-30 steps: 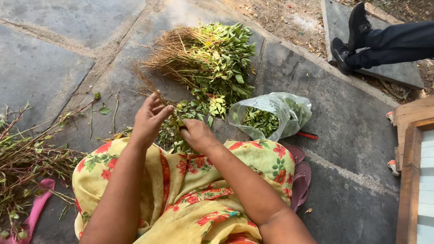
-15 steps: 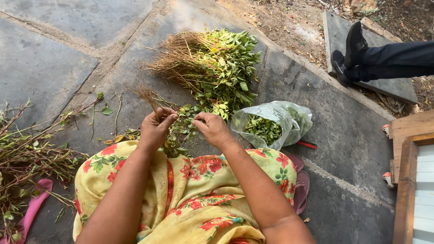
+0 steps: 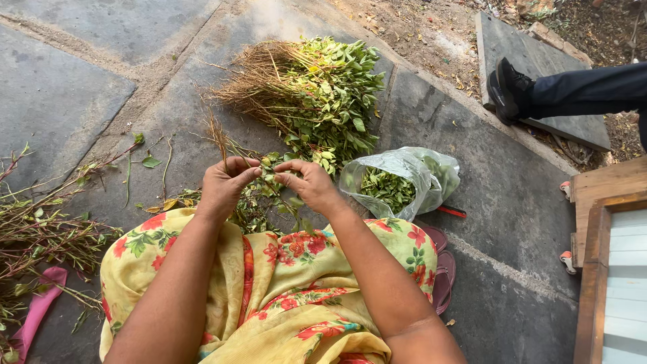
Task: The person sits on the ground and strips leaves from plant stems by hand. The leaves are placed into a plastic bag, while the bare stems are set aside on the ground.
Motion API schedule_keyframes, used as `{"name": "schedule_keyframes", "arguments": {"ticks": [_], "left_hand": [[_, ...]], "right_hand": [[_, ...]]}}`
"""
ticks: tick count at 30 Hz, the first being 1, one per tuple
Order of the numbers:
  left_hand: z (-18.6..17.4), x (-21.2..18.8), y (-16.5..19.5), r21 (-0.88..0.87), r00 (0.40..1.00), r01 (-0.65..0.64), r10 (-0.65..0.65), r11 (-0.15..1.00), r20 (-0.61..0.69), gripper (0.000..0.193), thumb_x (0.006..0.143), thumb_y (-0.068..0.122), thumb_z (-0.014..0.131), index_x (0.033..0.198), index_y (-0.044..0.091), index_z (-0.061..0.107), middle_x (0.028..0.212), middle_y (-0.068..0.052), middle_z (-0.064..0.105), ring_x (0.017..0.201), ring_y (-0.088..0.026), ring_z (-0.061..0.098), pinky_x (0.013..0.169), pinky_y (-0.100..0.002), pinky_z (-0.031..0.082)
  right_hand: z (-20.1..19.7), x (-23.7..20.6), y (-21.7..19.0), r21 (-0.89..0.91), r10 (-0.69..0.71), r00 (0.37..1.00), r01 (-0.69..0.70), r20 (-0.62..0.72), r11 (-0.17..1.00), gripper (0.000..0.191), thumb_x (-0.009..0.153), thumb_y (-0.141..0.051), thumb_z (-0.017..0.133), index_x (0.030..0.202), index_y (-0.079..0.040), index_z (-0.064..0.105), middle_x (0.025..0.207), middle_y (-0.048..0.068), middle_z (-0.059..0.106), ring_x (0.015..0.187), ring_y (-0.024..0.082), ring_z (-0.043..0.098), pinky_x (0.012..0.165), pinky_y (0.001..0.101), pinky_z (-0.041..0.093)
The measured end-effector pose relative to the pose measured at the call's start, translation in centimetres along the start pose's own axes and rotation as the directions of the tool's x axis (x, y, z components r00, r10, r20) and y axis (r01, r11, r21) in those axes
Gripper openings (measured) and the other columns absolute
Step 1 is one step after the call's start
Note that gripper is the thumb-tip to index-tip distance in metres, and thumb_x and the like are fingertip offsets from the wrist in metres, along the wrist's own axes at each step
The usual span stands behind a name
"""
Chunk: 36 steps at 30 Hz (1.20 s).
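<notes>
Head view, only one camera. Person is sitting on the stone paving (image 3: 60, 101), yellow floral garment (image 3: 269, 296) covering the lap. Left hand (image 3: 226, 185) and right hand (image 3: 311, 183) are meeting in front of the knees, both pinching one leafy stalk (image 3: 268, 176). Left hand's fingers are closing on the root end, dry roots sticking up and away above the knuckles. Right hand's thumb and forefinger are clamping the leafy part just beside the left fingertips. So the stalk's long axis is running from the far left, roots, toward the near right, leaves, passing through both grips. Neither hand is nearer; both are touching it.

Big bundle of uprooted leafy plants (image 3: 310, 94) is lying just beyond the hands, roots pointing left, leaves right. Right hand is nearer to it. One clear plastic bag (image 3: 404, 182) holding plucked green leaves is sitting open just right of the right hand. Stripped stems (image 3: 47, 236) are piling at far left, well apart from the hands, on the left hand's side.

Counts: two hands, one held stalk, one bundle, one bag, one stem pile. Another person's dark shoe (image 3: 509, 91) is resting at upper right on a slab.
</notes>
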<state>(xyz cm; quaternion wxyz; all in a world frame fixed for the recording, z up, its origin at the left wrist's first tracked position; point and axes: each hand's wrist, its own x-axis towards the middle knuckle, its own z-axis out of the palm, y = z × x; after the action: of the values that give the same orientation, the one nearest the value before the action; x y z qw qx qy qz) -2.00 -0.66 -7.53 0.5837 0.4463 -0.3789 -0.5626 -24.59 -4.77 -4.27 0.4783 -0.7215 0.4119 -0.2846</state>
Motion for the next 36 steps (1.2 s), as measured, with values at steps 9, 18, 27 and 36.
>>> {"name": "schedule_keyframes", "arguments": {"ticks": [9, 18, 27, 36], "left_hand": [[-0.2, -0.7, 0.8, -0.220, 0.995, 0.095, -0.087, 0.971, 0.047, 0.018, 0.090, 0.007, 0.074, 0.107, 0.001, 0.072, 0.092, -0.001, 0.075, 0.082, -0.008, 0.068, 0.073, -0.026, 0.060], [-0.2, -0.8, -0.2, -0.122, 0.995, 0.046, -0.035, 0.991, 0.093, 0.016, 0.096, 0.006, 0.073, 0.111, 0.004, 0.074, 0.087, 0.003, 0.070, 0.071, -0.001, 0.057, 0.060, -0.017, 0.043], [0.7, -0.2, -2.0, -0.185, 0.988, 0.147, -0.133, 0.972, 0.084, 0.007, 0.098, 0.010, 0.073, 0.105, 0.007, 0.071, 0.079, 0.004, 0.064, 0.055, 0.000, 0.043, 0.046, -0.018, 0.029], [-3.0, 3.2, 0.0, -0.232, 0.966, -0.031, -0.031, 0.972, -0.258, 0.008, 0.101, 0.014, 0.077, 0.101, 0.009, 0.070, 0.085, 0.000, 0.069, 0.055, -0.003, 0.047, 0.047, -0.021, 0.034]], "right_hand": [[3.9, -1.8, 0.1, 0.717, 0.110, 0.840, -0.514, 0.531, 0.470, 0.079, 0.083, -0.063, 0.080, 0.129, -0.001, 0.063, 0.080, 0.001, 0.064, 0.061, 0.006, 0.058, 0.049, 0.0203, 0.043], [5.4, -0.5, -1.3, 0.665, 0.258, 0.961, -0.258, 0.101, 0.701, 0.027, 0.094, -0.032, 0.074, 0.093, -0.009, 0.060, 0.067, -0.001, 0.056, 0.047, 0.006, 0.047, 0.039, 0.0225, 0.033], [5.5, -1.4, -1.6, 0.272, -0.088, 0.961, 0.161, -0.262, 0.949, 0.017, 0.103, -0.018, 0.070, 0.093, -0.008, 0.061, 0.081, -0.006, 0.056, 0.076, 0.005, 0.047, 0.065, 0.0255, 0.043], [-3.9, -4.3, 2.8, -0.482, 0.015, 1.000, -0.003, 0.021, 0.876, 0.023, 0.100, -0.023, 0.066, 0.089, -0.006, 0.055, 0.078, 0.009, 0.064, 0.071, 0.022, 0.063, 0.065, 0.0379, 0.052]]}}
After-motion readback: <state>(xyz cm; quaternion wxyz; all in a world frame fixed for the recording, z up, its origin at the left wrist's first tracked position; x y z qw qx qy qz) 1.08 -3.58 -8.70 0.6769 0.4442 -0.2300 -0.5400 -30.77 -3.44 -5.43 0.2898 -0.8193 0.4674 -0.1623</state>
